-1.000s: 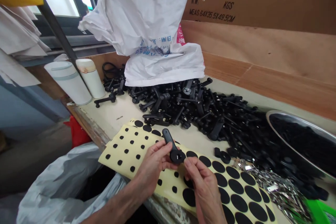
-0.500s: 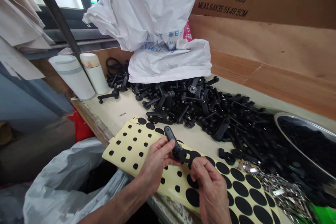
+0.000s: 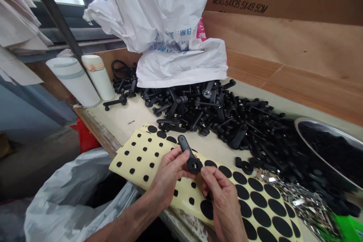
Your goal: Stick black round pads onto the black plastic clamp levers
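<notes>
Black and slim, a lever (image 3: pixel 192 159) sat pinched in my left grip (image 3: pixel 166 174), held mid-length, apparently to leave its round end open to my right grip (image 3: pixel 222 193), whose bunched fingertips met the rim; from afar, I couldn't tell what they held. Yellow dotted sheets (image 3: pixel 143 168) lay beneath, more levers (image 3: pixel 204 109) beyond.
</notes>
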Demonstrator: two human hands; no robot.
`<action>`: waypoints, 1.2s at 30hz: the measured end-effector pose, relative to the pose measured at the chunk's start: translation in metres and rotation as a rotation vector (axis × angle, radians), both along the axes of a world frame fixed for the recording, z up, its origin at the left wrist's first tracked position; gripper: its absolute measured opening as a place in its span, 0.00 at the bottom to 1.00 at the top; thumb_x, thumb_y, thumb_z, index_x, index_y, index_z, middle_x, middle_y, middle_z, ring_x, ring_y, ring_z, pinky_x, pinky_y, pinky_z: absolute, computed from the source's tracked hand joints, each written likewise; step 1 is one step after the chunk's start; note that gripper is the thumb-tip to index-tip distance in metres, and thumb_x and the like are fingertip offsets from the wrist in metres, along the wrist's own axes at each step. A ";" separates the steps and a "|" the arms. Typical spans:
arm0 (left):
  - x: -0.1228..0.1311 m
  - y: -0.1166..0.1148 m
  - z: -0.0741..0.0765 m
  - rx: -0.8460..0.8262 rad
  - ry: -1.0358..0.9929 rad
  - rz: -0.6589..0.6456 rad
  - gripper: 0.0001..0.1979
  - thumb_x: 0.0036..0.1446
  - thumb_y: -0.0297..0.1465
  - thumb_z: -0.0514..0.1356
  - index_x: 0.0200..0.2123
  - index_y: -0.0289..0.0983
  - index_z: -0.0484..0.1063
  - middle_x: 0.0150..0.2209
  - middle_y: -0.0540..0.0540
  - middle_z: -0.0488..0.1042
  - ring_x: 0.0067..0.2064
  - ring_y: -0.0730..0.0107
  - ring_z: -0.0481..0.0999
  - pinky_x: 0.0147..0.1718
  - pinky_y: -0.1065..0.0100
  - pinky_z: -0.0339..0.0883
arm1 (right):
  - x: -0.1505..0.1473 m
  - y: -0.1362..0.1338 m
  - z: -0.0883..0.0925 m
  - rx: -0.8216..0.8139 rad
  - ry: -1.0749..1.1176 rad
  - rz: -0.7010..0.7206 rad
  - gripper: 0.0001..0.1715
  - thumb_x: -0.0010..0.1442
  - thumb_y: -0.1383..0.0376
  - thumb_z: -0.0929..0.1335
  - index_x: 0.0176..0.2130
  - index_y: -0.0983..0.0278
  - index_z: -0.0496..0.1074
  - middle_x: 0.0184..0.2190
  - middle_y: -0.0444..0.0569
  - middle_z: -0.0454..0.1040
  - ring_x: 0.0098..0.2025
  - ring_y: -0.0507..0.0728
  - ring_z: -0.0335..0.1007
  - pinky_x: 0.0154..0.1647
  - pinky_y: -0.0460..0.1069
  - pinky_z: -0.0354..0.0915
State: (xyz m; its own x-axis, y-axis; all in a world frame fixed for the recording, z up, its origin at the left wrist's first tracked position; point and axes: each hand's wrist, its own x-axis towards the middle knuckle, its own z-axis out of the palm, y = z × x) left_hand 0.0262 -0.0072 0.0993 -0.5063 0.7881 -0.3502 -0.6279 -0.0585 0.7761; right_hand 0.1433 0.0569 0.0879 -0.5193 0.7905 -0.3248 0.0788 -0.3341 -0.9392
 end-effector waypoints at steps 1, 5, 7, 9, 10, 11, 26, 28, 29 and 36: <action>0.000 0.000 0.000 0.006 -0.001 -0.001 0.14 0.56 0.39 0.62 0.34 0.33 0.73 0.35 0.42 0.76 0.32 0.70 0.73 0.30 0.70 0.69 | 0.000 0.000 -0.001 0.000 -0.001 -0.003 0.20 0.54 0.50 0.71 0.24 0.63 0.68 0.18 0.39 0.56 0.24 0.50 0.46 0.26 0.47 0.47; 0.000 0.000 0.000 0.015 -0.004 0.001 0.14 0.55 0.40 0.63 0.33 0.33 0.72 0.33 0.43 0.76 0.32 0.70 0.73 0.30 0.70 0.69 | 0.000 0.000 -0.004 0.001 0.007 -0.002 0.20 0.55 0.51 0.71 0.25 0.64 0.69 0.19 0.39 0.57 0.24 0.50 0.46 0.25 0.46 0.47; 0.000 0.001 0.000 0.022 -0.008 0.007 0.15 0.54 0.41 0.63 0.33 0.33 0.73 0.33 0.43 0.76 0.31 0.69 0.73 0.30 0.70 0.69 | 0.001 0.000 -0.005 0.000 0.005 -0.001 0.19 0.55 0.52 0.71 0.25 0.64 0.69 0.19 0.39 0.57 0.24 0.50 0.47 0.24 0.46 0.47; 0.000 0.001 0.000 0.026 -0.013 0.013 0.15 0.54 0.41 0.63 0.33 0.33 0.73 0.33 0.42 0.76 0.32 0.69 0.73 0.30 0.69 0.69 | 0.001 0.001 -0.004 -0.002 0.006 -0.005 0.19 0.54 0.52 0.71 0.25 0.64 0.70 0.19 0.39 0.58 0.24 0.50 0.47 0.24 0.46 0.47; 0.000 0.000 0.000 0.022 -0.017 0.015 0.15 0.54 0.41 0.64 0.33 0.33 0.73 0.34 0.42 0.76 0.32 0.69 0.74 0.30 0.69 0.69 | 0.001 0.001 -0.004 -0.002 0.010 -0.006 0.19 0.54 0.52 0.72 0.25 0.64 0.70 0.19 0.39 0.58 0.24 0.50 0.47 0.24 0.46 0.48; 0.000 0.000 0.000 0.016 -0.019 0.015 0.14 0.54 0.40 0.64 0.34 0.33 0.73 0.34 0.42 0.76 0.32 0.68 0.74 0.30 0.69 0.69 | 0.001 0.001 -0.004 -0.005 0.016 -0.005 0.19 0.54 0.52 0.72 0.25 0.64 0.70 0.19 0.39 0.58 0.24 0.50 0.47 0.24 0.46 0.48; -0.001 0.001 0.002 -0.004 -0.007 0.015 0.13 0.56 0.39 0.62 0.34 0.33 0.74 0.35 0.41 0.76 0.32 0.69 0.73 0.30 0.69 0.69 | -0.001 -0.001 -0.001 -0.027 0.033 -0.018 0.20 0.53 0.52 0.72 0.25 0.64 0.69 0.18 0.39 0.58 0.23 0.49 0.48 0.23 0.45 0.49; -0.001 0.001 0.002 0.002 -0.010 0.017 0.13 0.55 0.39 0.63 0.34 0.33 0.74 0.35 0.42 0.76 0.33 0.69 0.73 0.30 0.69 0.69 | -0.001 -0.001 -0.003 -0.018 0.029 -0.018 0.19 0.54 0.52 0.72 0.25 0.64 0.69 0.18 0.39 0.58 0.23 0.49 0.47 0.22 0.45 0.49; -0.001 0.001 0.001 0.008 -0.015 0.017 0.13 0.55 0.39 0.63 0.34 0.33 0.74 0.35 0.42 0.76 0.32 0.69 0.73 0.30 0.69 0.69 | -0.001 0.000 -0.003 -0.013 0.026 -0.021 0.19 0.54 0.52 0.72 0.25 0.64 0.69 0.18 0.39 0.58 0.23 0.49 0.48 0.22 0.45 0.49; -0.002 0.001 0.002 0.004 -0.023 0.005 0.12 0.57 0.38 0.62 0.35 0.33 0.73 0.35 0.41 0.76 0.33 0.69 0.73 0.31 0.69 0.69 | 0.000 -0.001 -0.007 0.008 0.009 -0.020 0.18 0.55 0.53 0.72 0.25 0.64 0.69 0.18 0.39 0.58 0.22 0.49 0.48 0.22 0.45 0.49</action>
State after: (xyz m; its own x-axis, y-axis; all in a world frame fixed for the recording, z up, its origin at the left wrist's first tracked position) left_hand 0.0245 -0.0065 0.1012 -0.5023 0.7868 -0.3587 -0.6453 -0.0650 0.7612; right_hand 0.1432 0.0562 0.0811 -0.5060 0.8033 -0.3140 0.0639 -0.3282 -0.9424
